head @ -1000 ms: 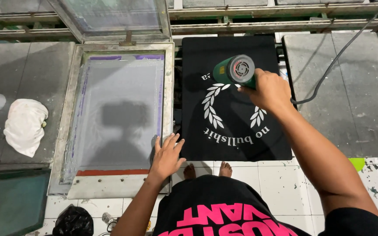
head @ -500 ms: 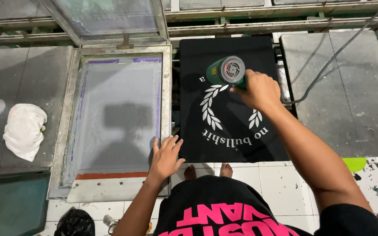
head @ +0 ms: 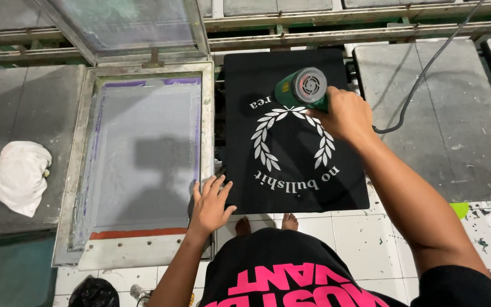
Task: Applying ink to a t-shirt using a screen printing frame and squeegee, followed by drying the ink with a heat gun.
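Head view, looking straight down: the right hand (head: 345, 116) is wrapped firmly around the grip of a green heat gun (head: 303, 88), its round rear end facing up at the camera and its nozzle aimed down at the black garment (head: 291, 131) stretched flat on the board under that hand. A dark cable (head: 421, 77) trails away from the gun, out past the right wrist and over the bare grey board (head: 444, 125) beyond it.

The white wreath print (head: 291, 139) with its ring of lettering is already on the cloth, directly below and just inward of the right hand, so printing on this piece looks done; drying seems to be the step in hand, with the gun over the upper edge of the design and the lower lettering yet to be covered, as far as one can judge.

The left hand (head: 210, 203) lies flat, fingers spread wide, holding nothing, resting on the near left corner of the garment just beside the screen frame (head: 143, 153). Farther out past that hand sits a crumpled white rag (head: 23, 176), well apart.
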